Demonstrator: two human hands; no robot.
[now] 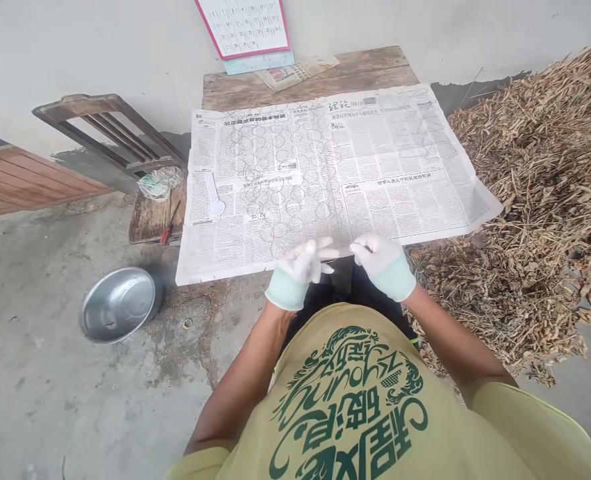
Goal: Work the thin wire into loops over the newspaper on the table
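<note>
Gloved in white, the left hand (302, 265) and right hand (382, 261) meet low in the centre of the frame, just off the near edge of the worktop (325, 77). The right hand is curled narrow, its fingertips pinched on one end of what looks like a thin strand of wire (344, 251). The left hand's fingers are loosely spread and point across at the right. Whether it grips the strand's other end cannot be told.

The strand runs left to right in the small gap between the two hands, level with the worktop's edge. Straight ahead of them, up the frame, a newspaper (400, 193) covers most of the low wooden top. A sheet of linked wire loops (280, 180) lies on its left half, with the long side running away from the person. The loops sit up and slightly left of the hands, so the left hand is the nearer.

A small white paddle-shaped object (214, 197) lies on the paper beside the loops. A red-handled screwdriver (168, 230) and a plastic bag (159, 181) lie at the paper's left edge. A metal bowl (118, 303) sits on the concrete floor (50, 387) at lower left. A wooden frame (110, 130) leans at upper left and a calendar (245, 27) hangs at the top. Dry stalks (540, 180) are heaped along the right.
</note>
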